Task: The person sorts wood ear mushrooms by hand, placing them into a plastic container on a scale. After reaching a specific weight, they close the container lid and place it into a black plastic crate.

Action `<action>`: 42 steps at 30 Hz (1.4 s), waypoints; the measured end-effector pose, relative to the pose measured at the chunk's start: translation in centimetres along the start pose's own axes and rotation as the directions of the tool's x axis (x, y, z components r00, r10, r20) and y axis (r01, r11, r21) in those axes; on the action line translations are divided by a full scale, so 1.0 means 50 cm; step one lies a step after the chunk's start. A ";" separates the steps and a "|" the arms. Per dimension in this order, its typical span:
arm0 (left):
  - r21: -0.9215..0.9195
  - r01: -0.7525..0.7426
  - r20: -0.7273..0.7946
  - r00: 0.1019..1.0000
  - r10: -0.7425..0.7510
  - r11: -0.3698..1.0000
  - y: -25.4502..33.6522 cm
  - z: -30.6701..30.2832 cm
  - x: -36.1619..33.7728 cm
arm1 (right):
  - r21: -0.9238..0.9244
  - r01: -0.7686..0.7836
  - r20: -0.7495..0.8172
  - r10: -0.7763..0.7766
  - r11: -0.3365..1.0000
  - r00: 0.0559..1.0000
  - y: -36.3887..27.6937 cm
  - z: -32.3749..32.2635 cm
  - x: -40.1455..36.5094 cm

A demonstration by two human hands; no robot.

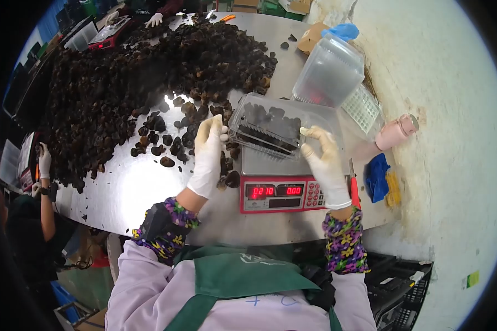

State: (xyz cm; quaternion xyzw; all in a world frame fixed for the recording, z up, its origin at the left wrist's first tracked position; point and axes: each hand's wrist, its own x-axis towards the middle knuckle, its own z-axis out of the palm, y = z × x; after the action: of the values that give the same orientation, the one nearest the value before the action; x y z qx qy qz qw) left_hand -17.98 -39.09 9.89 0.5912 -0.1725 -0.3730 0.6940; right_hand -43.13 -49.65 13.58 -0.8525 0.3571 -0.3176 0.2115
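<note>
A clear plastic container [268, 118] with dark mushroom-like pieces in it is tilted over the metal pan of the weighing scale [273, 165]. My white-gloved left hand [209, 151] grips its left edge, fingers closed at the rim. At the opposite side my right hand [324, 163], gloved too, pinches the right edge between thumb and fingers. Red digits on the scale's display [274, 191] read 0.218 and 0.00. Loose dark mushroom-like pieces [176, 146] lie on the metal table by my left hand.
A big heap of dark mushroom-like pieces [160, 71] covers the table's far left. Stacked clear containers [330, 71], a pink bottle [396, 132], a blue cloth-like item [377, 177] and a red-handled tool [353, 187] are on the right, near the wall. Co-workers' gloved hands [44, 160] appear around the heap.
</note>
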 end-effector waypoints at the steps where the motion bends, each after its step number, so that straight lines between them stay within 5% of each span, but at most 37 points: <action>1: 0.038 0.044 0.071 0.996 -0.047 0.998 0.025 -0.001 -0.007 | -0.007 0.058 -0.085 -0.058 0.998 0.995 -0.001 0.023 -0.019; 2: 0.041 0.050 0.077 0.996 -0.053 0.998 0.021 -0.005 0.003 | -0.009 0.049 -0.087 -0.049 0.999 0.995 -0.001 0.031 -0.030; 4: 0.159 0.191 0.263 0.937 -0.228 0.969 0.001 -0.018 0.034 | 0.323 -0.495 0.146 0.474 0.807 0.868 -0.005 0.034 -0.044; 6: 0.084 0.214 0.355 0.906 -0.230 0.973 -0.004 -0.032 0.042 | 0.443 -0.496 0.187 0.464 0.747 0.866 0.008 0.031 -0.040; 9: 0.144 0.301 0.401 0.853 -0.334 0.943 0.005 -0.043 0.015 | 0.525 -0.719 0.416 0.600 0.455 0.683 -0.027 -0.008 -0.034; 14: 0.145 0.130 0.532 0.826 -0.188 0.981 0.000 -0.077 -0.054 | 0.582 -0.673 0.384 0.575 0.457 0.722 -0.045 0.000 -0.079; 18: 0.194 0.090 0.523 0.833 -0.180 0.977 0.017 -0.084 -0.111 | 0.534 -0.536 0.206 0.514 0.654 0.832 -0.072 -0.011 -0.123; 20: 0.036 -0.031 0.598 0.802 0.003 0.999 0.006 -0.086 -0.126 | 0.546 -0.465 0.078 0.510 0.697 0.856 -0.103 -0.033 -0.148; 23: 0.038 -0.092 0.541 0.839 0.057 0.995 0.040 -0.064 -0.189 | 0.764 -0.134 -0.247 0.479 0.631 0.843 -0.123 0.011 -0.197; 24: 0.095 -0.181 0.571 0.815 0.095 0.979 0.082 -0.042 -0.230 | 0.785 -0.269 -0.158 0.600 0.558 0.785 -0.157 0.009 -0.218; 25: 0.078 -0.209 0.601 0.790 0.121 0.975 0.073 -0.034 -0.241 | 0.928 -0.099 -0.074 0.438 0.359 0.896 -0.128 0.045 -0.248; 26: 0.109 -0.214 0.653 0.752 0.092 0.971 0.046 -0.044 -0.236 | 0.733 -0.195 -0.114 0.401 0.651 0.909 -0.163 0.026 -0.263; 27: -0.068 -0.145 0.724 0.674 0.149 0.987 0.018 -0.028 -0.254 | 0.843 -0.162 -0.151 0.515 0.513 0.844 -0.214 0.016 -0.266; 28: -0.049 -0.199 0.768 0.619 0.165 0.979 -0.011 -0.021 -0.262 | 0.928 -0.081 -0.170 0.605 0.364 0.778 -0.248 -0.003 -0.276; 30: 0.063 -0.193 0.845 0.533 0.051 0.979 -0.008 0.009 -0.314 | 0.918 0.071 -0.300 0.564 0.390 0.769 -0.242 -0.085 -0.324; 32: 0.111 -0.358 0.896 0.439 0.062 0.927 0.010 0.027 -0.316 | 0.786 0.008 -0.467 0.585 0.619 0.663 -0.260 -0.215 -0.403; 34: 0.189 -0.383 0.845 0.532 0.049 0.904 0.027 0.027 -0.306 | 0.587 -0.036 -0.673 0.512 0.809 0.534 -0.308 -0.348 -0.499; 36: 0.300 -0.387 0.806 0.591 -0.014 0.872 0.031 0.014 -0.255 | 0.569 -0.433 -0.674 0.698 0.700 0.242 -0.343 -0.471 -0.614; 37: 0.303 -0.360 0.768 0.641 -0.002 0.882 0.018 0.004 -0.233 | 0.374 -0.469 -0.807 0.530 0.800 0.259 -0.293 -0.521 -0.714; 40: 0.424 -0.242 0.717 0.679 -0.161 0.873 -0.004 -0.044 -0.145 | 0.314 -0.851 -0.818 0.575 0.420 -0.018 -0.378 -0.637 -0.877; 41: 0.370 -0.304 0.709 0.703 -0.055 0.878 -0.003 -0.044 -0.166 | 0.217 -0.918 -0.868 0.495 0.332 -0.026 -0.378 -0.659 -0.951; 42: 0.316 -0.369 0.689 0.723 0.056 0.874 0.001 -0.049 -0.189 | 0.309 -0.926 -0.835 0.527 0.217 -0.156 -0.364 -0.685 -1.048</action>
State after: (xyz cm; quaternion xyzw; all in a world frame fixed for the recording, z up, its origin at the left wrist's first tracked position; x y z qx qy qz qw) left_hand -22.57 -30.57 11.26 0.5346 -0.5528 -0.4248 0.4776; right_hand -86.66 -3.37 28.07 -0.2057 0.8905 -0.4048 -0.0310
